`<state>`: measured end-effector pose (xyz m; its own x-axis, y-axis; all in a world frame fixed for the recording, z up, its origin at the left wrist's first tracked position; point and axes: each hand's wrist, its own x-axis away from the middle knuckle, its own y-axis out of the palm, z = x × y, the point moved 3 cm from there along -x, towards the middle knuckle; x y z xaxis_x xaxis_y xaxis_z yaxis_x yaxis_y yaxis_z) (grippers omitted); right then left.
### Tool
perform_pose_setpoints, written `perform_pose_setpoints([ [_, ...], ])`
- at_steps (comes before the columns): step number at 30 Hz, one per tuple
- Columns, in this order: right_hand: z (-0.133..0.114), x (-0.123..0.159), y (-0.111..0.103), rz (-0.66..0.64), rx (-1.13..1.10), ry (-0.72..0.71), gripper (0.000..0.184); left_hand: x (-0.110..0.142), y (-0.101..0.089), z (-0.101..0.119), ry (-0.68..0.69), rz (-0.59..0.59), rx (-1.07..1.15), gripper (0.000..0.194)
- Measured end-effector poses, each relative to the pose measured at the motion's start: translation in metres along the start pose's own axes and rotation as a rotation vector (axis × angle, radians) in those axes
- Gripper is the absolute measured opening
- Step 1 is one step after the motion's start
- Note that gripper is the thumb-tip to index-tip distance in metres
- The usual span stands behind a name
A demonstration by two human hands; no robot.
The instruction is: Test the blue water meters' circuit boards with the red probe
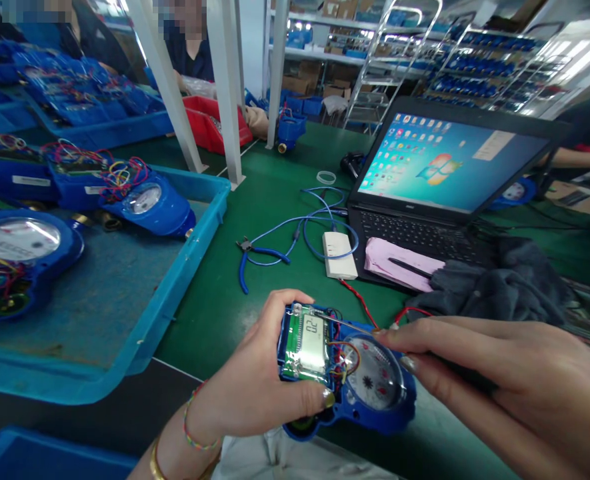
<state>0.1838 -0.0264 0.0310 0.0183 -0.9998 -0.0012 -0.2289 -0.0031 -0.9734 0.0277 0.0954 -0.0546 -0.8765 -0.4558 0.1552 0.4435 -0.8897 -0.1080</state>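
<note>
My left hand (257, 380) is wrapped round a blue water meter (397, 417), with the thumb on its near side. The meter's lid is off, showing a green circuit board with a lit LCD (313, 340), thin wires and a round dial (372, 373). In my right hand (495, 380) a thin metal tool (347, 323), like tweezers or a probe, is pinched between thumb and finger. Its tip meets the upper edge of the board beside the LCD; whether it touches, I cannot tell. The tool's rear end is hidden by the hand.
At left, a blue tray (175, 293) holds several wired meters. Blue-handled cutters (262, 257), a white box (339, 255) with a blue cable, and an open laptop (419, 227) with a pink pad (397, 263) and dark cloth (505, 283) occupy the green table. White posts (227, 87) stand behind.
</note>
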Motion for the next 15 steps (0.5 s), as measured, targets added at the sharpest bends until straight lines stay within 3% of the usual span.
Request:
perform_pose_setpoints([
  [9,-0.0048,0.0015,0.0033,0.073,-0.002,0.017,0.028,0.0003,0.0014,0.0004,-0.031,0.023,0.005,0.071],
  [15,-0.0053,-0.0003,0.0007,0.040,0.022,0.053,0.026,0.0029,0.0025,-0.0025,-0.036,0.028,-0.007,0.071],
])
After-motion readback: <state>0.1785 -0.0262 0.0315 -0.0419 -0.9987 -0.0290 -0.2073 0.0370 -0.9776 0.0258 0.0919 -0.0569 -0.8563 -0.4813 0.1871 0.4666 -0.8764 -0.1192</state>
